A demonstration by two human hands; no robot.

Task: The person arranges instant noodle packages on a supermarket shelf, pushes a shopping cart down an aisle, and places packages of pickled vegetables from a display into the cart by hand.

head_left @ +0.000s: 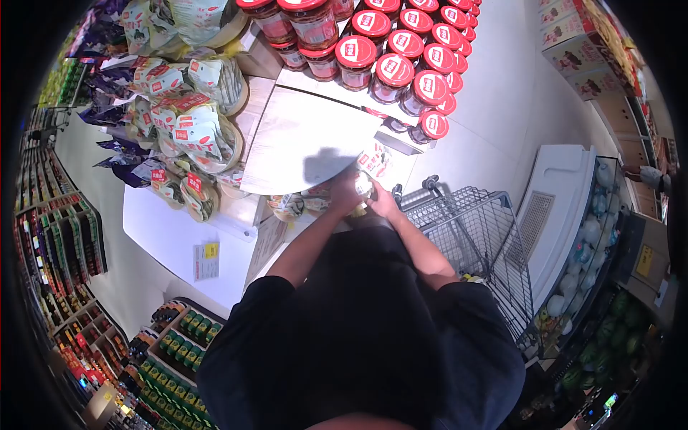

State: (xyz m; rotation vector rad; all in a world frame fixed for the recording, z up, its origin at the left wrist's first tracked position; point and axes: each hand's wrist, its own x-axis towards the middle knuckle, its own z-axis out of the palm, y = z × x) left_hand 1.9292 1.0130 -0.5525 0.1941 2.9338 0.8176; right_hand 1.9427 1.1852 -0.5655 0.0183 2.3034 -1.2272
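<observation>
A white printed food package (374,159) with red marks stands at the right edge of the pale wooden display top (308,129). Both hands are close together just below it. My left hand (345,193) has its fingers curled against the lower part of the package. My right hand (383,201) pinches at the package's lower end from the right. More clear packs (288,206) sit on a lower ledge left of my left hand. Stacked round packages (204,136) with printed labels fill the display's left side.
Red-lidded jars (394,69) stand in rows at the top. A wire shopping cart (466,229) is close on my right, beside a white freezer case (548,208). At lower left is a white panel (168,247) with a price tag; green-packed goods (183,351) are below.
</observation>
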